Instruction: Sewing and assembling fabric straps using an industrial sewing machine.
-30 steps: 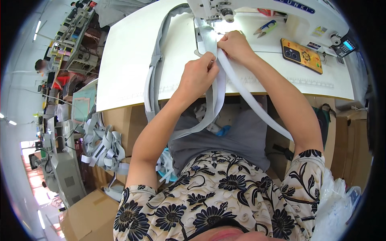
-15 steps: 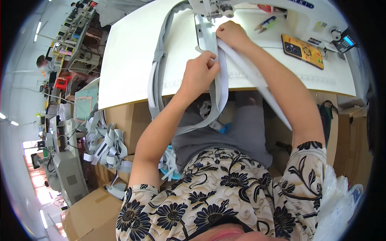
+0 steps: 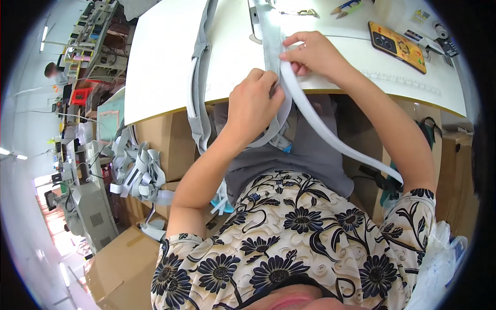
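Note:
A long grey fabric strip (image 3: 271, 46) runs from the table's top edge toward me and hangs over the front edge in a loop. My left hand (image 3: 254, 102) is closed on that strip near the table's front edge, thumb and fingers pinched together. Just right of it, my right hand (image 3: 315, 56) pinches a soft white strip (image 3: 325, 135) between thumb and index finger, beside the grey fabric. The white strip curves down across my lap to beneath my right forearm. Farther left, another length of the grey strip (image 3: 202, 49) lies with a white strip partly showing.
On the white table (image 3: 160, 62), a phone in a yellow patterned case (image 3: 397, 46) lies at right, near small snips (image 3: 345, 8). A metal plate (image 3: 254, 23) is beside the grey strip. Grey strips are heaped (image 3: 139, 170) at left, above a cardboard box (image 3: 124, 266).
My right hand has come back toward me from beside the sewing machine, and its fingers have loosened into a pinch. The white strip now sags in a wider curve. The whole view has shifted.

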The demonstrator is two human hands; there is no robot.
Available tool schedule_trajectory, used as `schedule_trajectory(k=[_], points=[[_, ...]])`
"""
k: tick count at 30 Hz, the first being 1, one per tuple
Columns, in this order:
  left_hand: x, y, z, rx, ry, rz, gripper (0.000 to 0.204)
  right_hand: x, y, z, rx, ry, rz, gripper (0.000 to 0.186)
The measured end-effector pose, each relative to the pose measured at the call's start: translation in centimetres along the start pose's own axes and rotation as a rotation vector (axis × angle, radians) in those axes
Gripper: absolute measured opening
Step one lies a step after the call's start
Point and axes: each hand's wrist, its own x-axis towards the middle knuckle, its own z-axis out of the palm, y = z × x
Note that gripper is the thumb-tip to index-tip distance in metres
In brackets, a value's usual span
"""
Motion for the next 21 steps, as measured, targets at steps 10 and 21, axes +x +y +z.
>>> schedule_trajectory(k=[10,21], points=[[-1.4,0.1,0.1,-0.609,0.055,-0.283,0.016,0.2,-0.1,0.2,-0.375,-0.068,-0.238,0.021],[-1.0,0.3,-0.1,-0.502,0.042,-0.223,0.020,-3.0,1.8,0.9,-0.765,0.055,-0.635,0.013]])
